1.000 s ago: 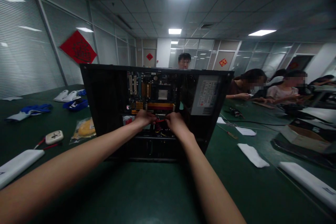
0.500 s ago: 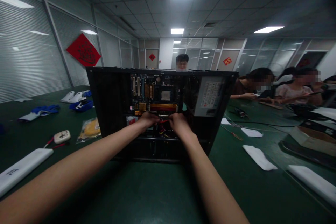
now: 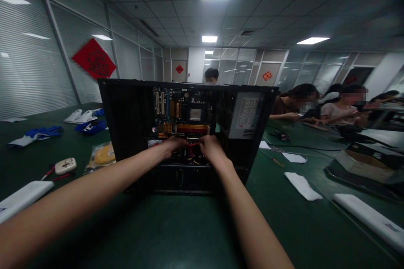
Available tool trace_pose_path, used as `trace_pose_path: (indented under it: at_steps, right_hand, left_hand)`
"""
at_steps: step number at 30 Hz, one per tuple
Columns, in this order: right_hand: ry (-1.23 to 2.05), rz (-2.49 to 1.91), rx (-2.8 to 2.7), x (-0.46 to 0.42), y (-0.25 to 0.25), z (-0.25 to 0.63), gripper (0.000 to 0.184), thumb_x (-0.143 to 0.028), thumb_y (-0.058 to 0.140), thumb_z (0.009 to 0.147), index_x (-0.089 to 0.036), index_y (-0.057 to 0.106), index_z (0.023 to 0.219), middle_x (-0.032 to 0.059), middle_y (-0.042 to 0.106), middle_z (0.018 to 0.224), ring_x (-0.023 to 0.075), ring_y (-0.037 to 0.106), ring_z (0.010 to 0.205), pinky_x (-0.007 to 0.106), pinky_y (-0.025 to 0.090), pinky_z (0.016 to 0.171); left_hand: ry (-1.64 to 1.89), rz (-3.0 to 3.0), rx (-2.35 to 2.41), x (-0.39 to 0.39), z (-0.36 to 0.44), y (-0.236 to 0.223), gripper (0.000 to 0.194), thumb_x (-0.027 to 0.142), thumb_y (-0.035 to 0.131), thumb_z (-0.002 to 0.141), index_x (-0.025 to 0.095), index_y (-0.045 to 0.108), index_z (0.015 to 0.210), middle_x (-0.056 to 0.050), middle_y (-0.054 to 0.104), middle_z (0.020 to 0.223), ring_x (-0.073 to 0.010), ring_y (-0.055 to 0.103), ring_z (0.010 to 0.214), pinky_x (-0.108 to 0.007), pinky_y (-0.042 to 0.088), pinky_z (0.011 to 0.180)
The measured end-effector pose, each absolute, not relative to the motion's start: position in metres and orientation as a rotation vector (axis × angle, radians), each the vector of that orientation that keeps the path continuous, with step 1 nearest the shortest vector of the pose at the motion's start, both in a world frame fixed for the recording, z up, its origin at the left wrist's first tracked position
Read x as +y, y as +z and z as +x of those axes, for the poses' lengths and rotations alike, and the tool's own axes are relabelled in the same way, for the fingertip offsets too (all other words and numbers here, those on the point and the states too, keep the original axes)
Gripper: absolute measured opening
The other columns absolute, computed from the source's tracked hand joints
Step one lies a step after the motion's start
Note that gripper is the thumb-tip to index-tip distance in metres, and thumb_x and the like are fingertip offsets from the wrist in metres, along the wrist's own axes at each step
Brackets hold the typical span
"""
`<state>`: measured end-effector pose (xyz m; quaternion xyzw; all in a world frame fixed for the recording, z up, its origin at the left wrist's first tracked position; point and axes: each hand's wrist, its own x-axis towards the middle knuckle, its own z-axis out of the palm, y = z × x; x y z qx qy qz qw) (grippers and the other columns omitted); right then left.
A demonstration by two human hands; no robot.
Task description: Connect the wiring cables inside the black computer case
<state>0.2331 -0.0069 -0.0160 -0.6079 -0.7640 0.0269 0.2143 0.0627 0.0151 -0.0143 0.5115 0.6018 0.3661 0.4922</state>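
Observation:
An open black computer case point(image 3: 109, 122) stands on the green table in front of me, its inside facing me. Both my hands reach into its lower middle, just below the memory slots of the motherboard point(image 3: 182, 103). My left hand point(image 3: 173, 145) has its fingers closed at the left end of a short visible stretch of red cable point(image 3: 193, 144). At the cable's right end, my right hand point(image 3: 211, 147) is closed on it too. Dark shadow hides where the cable runs below. A power supply point(image 3: 248, 113) with a white label fills the case's upper right.
Left of the case lie gloves point(image 3: 38, 134), a blue tray point(image 3: 91, 127), a bagged yellow item point(image 3: 104, 154) and a white power strip point(image 3: 25, 197). To the right are a screwdriver point(image 3: 277, 162), a white cloth point(image 3: 303, 185) and a cardboard box point(image 3: 360, 162). Other people sit beyond.
The view has turned slightly to the right, so everything sits a little further left. Both hands stay at the red cable inside the case.

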Motion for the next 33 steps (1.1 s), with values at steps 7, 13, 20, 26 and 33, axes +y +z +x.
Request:
trace_pose_path:
  at_steps: [7,13,20,26,33]
  right_hand:
    - [0.062,-1.696,-2.127,-0.008,-0.017,0.234,0.025,-0.017,0.052,0.095,-0.015,0.076,0.103,0.0162,0.073,0.104,0.0228,0.07,0.1,0.025,0.048,0.08]
    - [0.033,-1.702,-2.136,-0.008,-0.015,0.233,0.027,-0.016,0.05,0.095,-0.014,0.076,0.103,0.0163,0.074,0.103,0.0232,0.07,0.098,0.026,0.048,0.079]
    - [0.019,-1.734,-2.164,-0.011,-0.015,0.231,0.027,-0.015,0.051,0.094,-0.012,0.075,0.105,0.0196,0.073,0.104,0.0243,0.07,0.099,0.027,0.048,0.079]
    - [-0.022,-1.714,-2.177,-0.01,-0.018,0.231,0.027,-0.012,0.048,0.095,-0.013,0.075,0.101,0.0185,0.073,0.102,0.0252,0.071,0.098,0.026,0.047,0.076]
    - [-0.039,-1.746,-2.192,-0.006,-0.019,0.229,0.028,-0.011,0.048,0.094,-0.011,0.074,0.103,0.0205,0.072,0.103,0.0264,0.071,0.098,0.028,0.049,0.079]
  left_hand:
    - [0.881,1.177,1.449,0.021,0.06,-0.019,0.019,0.028,0.072,0.079,0.016,0.06,0.071,0.005,0.05,0.052,-0.009,0.04,0.047,-0.024,0.03,0.05]
    - [0.866,1.137,1.401,0.025,0.058,-0.02,0.029,0.034,0.079,0.073,0.016,0.058,0.069,0.006,0.048,0.05,-0.0083,0.037,0.044,-0.024,0.026,0.049]
    - [0.856,1.117,1.412,0.026,0.062,-0.017,0.028,0.03,0.08,0.072,0.016,0.056,0.067,0.007,0.047,0.049,-0.0068,0.035,0.044,-0.023,0.024,0.048]
    - [0.873,1.048,1.426,0.032,0.06,-0.02,0.025,0.023,0.081,0.068,0.015,0.057,0.067,0.006,0.051,0.051,-0.006,0.035,0.043,-0.022,0.021,0.047]
    - [0.893,0.97,1.419,0.024,0.064,-0.015,0.012,0.013,0.071,0.078,0.014,0.06,0.073,0.005,0.058,0.054,-0.0053,0.038,0.043,-0.02,0.027,0.048]
